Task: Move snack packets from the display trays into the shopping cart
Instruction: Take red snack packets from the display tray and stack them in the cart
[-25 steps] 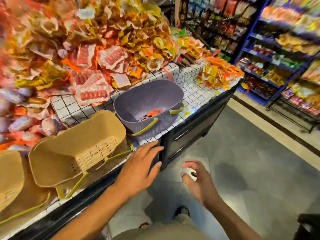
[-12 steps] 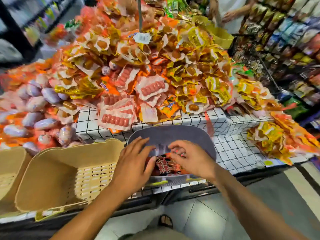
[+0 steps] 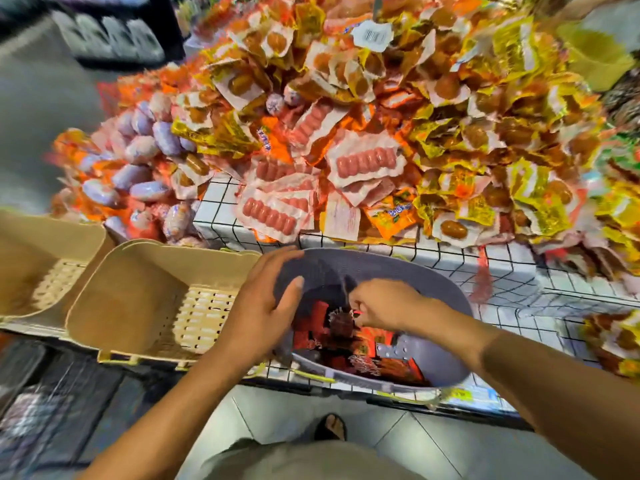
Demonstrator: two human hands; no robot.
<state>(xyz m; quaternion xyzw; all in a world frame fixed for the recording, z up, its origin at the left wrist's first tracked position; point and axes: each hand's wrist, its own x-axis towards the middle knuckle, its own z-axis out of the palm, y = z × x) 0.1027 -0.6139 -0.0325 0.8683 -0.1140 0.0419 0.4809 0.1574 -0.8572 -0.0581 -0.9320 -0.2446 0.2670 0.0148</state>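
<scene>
The heap of snack packets fills the far half of my view, spilling down to the white tiled table. On the table's near edge a beige basket lies tipped with its mouth toward me, and a second beige basket sits just beside it on the left. Right of those is the purple basket, its near rim at the table's edge and its far rim close under the tiled step below the heap. Red packets lie in its bottom.

My left hand reaches in low from the left, fingers spread and straight over the purple basket's left rim, thumb inside the wall. My right hand comes in from the right, wrist bent down into the basket, fingers curled and pinching the serrated top edge of a dark red packet. There is open room along the basket's right inner wall.
</scene>
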